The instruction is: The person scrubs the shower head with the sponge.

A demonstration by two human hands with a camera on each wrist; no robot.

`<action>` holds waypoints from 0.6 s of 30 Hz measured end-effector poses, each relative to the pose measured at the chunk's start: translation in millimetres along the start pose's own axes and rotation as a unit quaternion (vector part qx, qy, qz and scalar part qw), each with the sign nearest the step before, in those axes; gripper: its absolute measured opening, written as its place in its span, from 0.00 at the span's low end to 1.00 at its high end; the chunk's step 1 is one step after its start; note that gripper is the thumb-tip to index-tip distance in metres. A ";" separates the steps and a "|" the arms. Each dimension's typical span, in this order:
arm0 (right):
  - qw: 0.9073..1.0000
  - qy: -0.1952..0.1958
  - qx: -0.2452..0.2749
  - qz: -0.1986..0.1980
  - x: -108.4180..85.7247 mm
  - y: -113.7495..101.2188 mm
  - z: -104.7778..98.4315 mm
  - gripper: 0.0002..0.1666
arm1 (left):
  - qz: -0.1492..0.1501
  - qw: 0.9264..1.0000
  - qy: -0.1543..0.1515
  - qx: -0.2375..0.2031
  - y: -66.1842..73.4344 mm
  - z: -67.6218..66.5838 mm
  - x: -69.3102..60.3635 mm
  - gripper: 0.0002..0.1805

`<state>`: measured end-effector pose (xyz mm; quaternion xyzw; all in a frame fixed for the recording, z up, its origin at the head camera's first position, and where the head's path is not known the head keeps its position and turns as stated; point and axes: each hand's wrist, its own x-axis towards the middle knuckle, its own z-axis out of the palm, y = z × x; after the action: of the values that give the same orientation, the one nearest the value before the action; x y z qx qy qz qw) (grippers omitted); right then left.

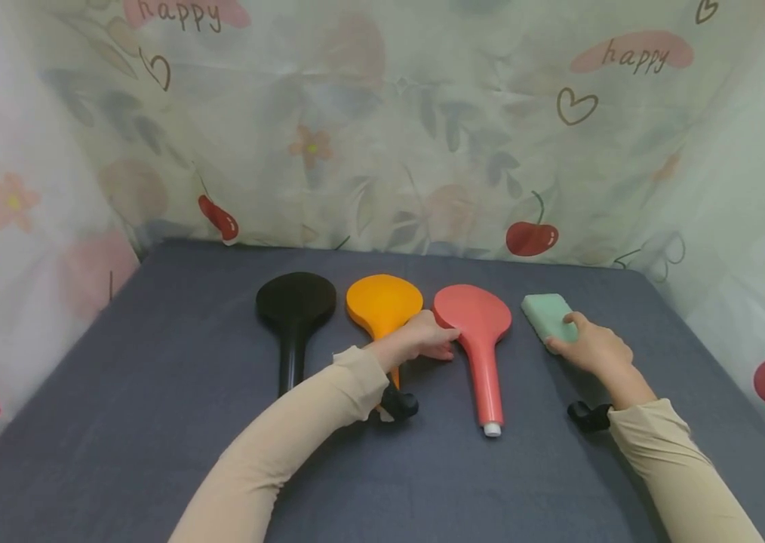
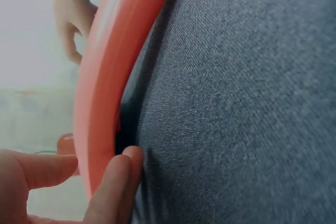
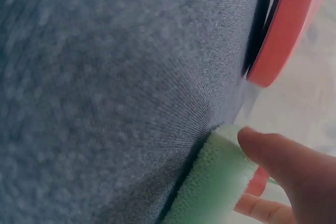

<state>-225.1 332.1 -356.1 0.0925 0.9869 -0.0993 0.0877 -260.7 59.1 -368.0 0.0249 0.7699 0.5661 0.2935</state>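
Note:
A pink handheld shower head [image 1: 472, 309] lies on the table, its white-tipped handle pointing toward me. My left hand [image 1: 425, 336] is at the left edge of its round head. In the left wrist view, thumb and fingers [image 2: 113, 187] take the pink rim [image 2: 100, 108] between them. Over on the right, my right hand [image 1: 594, 348] grips a pale green sponge [image 1: 550, 313] lying on the cloth. The right wrist view has the thumb on the sponge's [image 3: 212, 177] upper edge and a finger behind it; the other fingers are hidden.
An orange shower head [image 1: 382, 298] lies partly under my left forearm. Left of it is a black one [image 1: 296, 302], its handle end hidden by the sleeve. Dark grey cloth [image 1: 118, 392] covers the table. A patterned curtain [image 1: 382, 136] hangs along the back and sides.

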 end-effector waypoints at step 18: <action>0.983 0.126 0.050 -0.125 -14.5 -57.0 -22.9 0.35 | 0.287 0.940 0.102 0.156 18.4 -37.6 -54.3 0.26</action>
<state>-226.0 279.6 -321.1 -0.0155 0.9876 -0.1457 -0.0556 -239.3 13.4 -321.6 0.2321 0.8345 0.4988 0.0312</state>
